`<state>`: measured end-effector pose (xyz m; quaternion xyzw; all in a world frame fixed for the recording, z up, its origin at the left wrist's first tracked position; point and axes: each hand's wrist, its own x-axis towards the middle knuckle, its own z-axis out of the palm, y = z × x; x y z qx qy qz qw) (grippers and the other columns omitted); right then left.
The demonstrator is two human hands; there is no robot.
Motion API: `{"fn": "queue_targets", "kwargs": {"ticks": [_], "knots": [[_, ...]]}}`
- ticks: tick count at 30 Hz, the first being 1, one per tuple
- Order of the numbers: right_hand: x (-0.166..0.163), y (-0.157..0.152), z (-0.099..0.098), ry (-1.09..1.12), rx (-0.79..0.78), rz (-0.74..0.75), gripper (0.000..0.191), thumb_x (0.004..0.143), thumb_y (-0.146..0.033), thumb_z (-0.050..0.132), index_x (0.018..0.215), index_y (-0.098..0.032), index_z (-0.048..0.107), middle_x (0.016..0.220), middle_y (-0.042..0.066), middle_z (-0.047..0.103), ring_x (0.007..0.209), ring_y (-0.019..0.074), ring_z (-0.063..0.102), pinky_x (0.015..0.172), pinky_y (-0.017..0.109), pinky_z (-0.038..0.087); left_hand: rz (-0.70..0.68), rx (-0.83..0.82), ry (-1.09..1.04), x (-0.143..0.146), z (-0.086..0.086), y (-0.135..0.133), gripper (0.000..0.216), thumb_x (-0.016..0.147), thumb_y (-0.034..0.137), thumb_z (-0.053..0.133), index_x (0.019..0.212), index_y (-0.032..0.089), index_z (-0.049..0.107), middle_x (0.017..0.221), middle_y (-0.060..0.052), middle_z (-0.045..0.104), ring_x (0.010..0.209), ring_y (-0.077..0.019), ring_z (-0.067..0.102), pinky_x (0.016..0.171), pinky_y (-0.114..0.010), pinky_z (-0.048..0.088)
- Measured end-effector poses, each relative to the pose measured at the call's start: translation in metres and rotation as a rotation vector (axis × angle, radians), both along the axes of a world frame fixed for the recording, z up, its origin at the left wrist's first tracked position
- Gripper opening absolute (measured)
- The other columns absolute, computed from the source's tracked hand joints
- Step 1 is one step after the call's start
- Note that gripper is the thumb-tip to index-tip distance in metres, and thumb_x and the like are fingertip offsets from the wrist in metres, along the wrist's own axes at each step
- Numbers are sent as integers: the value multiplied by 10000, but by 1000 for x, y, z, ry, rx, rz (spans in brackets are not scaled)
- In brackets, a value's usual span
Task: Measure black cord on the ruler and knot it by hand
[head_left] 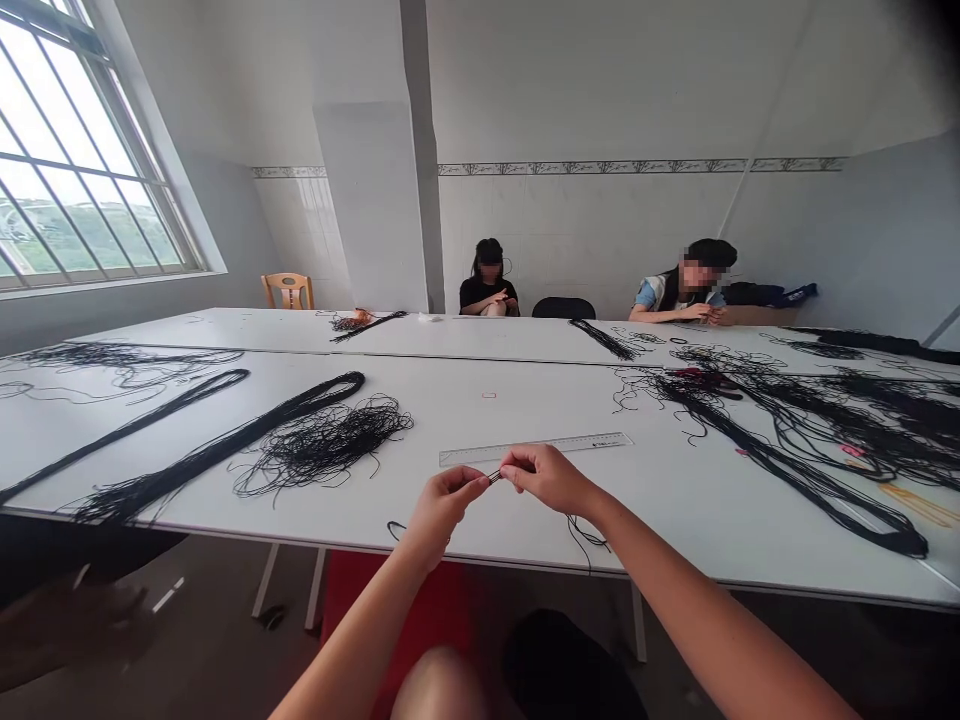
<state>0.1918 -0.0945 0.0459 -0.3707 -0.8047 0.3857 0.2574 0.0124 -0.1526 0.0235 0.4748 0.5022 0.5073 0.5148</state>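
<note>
Thin black cord [495,477] spans the small gap between my two hands, above the near part of the white table. My left hand [448,505] pinches it between thumb and forefinger. From the other side my right hand [546,477] pinches the same cord, its fingers curled in. Loose cord ends [589,537] hang below my right wrist onto the table edge, and a short cord loop [395,528] shows beside my left wrist. Just beyond both hands lies a clear ruler [600,441], partly covered by my right hand.
On the left lie a tangled black cord pile [330,440] and long cord bundles [292,420]. More cord bundles [795,480] spread across the right, near yellow strips [919,503]. Two people [487,290] sit at the far side of the white table [420,400].
</note>
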Motion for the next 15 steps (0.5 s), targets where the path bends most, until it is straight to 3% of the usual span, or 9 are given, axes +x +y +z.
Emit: {"fn": "queue_targets", "kwargs": {"ticks": [5,10,15], "knots": [[4,-14,4,73,21,-23,222,864,-355,483,744,-196,582,623,-49,388,578,103,317,530,240,269,-77,-36,-190,-1,-4,-6,307,788,410,601,832,117,679,637,36,374,515,-57,143,473,-223,116],[8,-28,9,108,5,-10,207,874,-340,484,757,-197,577,635,-45,408,591,105,333,541,243,282,-98,-28,-121,0,1,-17,360,829,442,558,842,108,689,615,37,358,515,-57,151,477,-226,121],[9,-52,19,167,26,10,203,887,-324,486,747,-194,556,644,-38,430,596,103,352,540,238,296,-22,60,-60,1,12,-41,318,832,442,572,839,142,677,610,41,361,510,-58,194,472,-233,131]]}}
